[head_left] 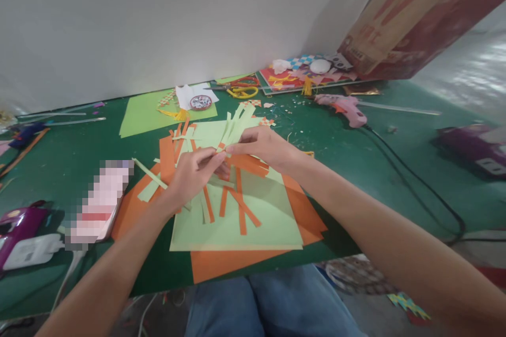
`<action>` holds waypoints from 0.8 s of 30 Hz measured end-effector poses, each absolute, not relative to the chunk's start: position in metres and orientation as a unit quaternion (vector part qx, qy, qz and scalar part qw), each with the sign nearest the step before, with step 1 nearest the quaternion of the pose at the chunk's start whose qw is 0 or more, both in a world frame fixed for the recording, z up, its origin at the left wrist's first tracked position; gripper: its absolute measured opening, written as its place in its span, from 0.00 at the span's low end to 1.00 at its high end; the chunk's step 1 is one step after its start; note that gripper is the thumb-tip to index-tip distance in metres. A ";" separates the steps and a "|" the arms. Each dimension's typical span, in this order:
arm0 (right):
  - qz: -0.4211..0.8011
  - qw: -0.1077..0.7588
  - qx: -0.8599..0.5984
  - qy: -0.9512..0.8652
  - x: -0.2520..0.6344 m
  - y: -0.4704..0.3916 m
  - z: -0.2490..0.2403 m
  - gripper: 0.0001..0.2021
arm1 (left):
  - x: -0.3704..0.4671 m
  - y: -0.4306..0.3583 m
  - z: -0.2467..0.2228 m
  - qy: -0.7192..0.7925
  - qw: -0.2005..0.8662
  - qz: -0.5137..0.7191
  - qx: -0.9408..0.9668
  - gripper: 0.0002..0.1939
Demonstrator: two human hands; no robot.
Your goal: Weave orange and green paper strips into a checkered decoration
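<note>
Between my two hands is a small weave of paper strips (239,121), pale green strips fanning upward and orange ones sticking out to the right. My left hand (197,171) pinches its lower left side, thumb on top. From the right, my right hand (263,145) grips the weave with thumb and fingertips close to the left thumb. Fingers partly hide the woven part. Beneath lie pale green paper sheets (272,221) over orange sheets (221,266). Loose orange strips (242,202) and pale green strips are scattered on the sheets below and left of my hands.
A phone (98,200) lies left, by a purple device (26,226) with a white plug. Yellow-handled scissors (242,92) and a round patterned piece (201,102) sit behind. A pink glue gun (343,108) trails a black cord at right. A large paper bag (407,26) leans back right.
</note>
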State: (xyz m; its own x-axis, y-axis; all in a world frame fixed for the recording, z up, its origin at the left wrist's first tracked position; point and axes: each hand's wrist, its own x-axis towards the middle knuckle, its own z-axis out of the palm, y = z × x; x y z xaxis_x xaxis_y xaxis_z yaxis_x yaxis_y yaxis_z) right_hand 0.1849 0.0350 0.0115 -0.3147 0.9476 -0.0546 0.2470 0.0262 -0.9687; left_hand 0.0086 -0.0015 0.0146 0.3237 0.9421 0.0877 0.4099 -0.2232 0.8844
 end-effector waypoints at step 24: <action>0.474 0.339 -0.448 -0.678 0.190 0.038 0.015 0.12 | 0.013 0.000 0.017 0.503 0.375 0.475 0.617 0.07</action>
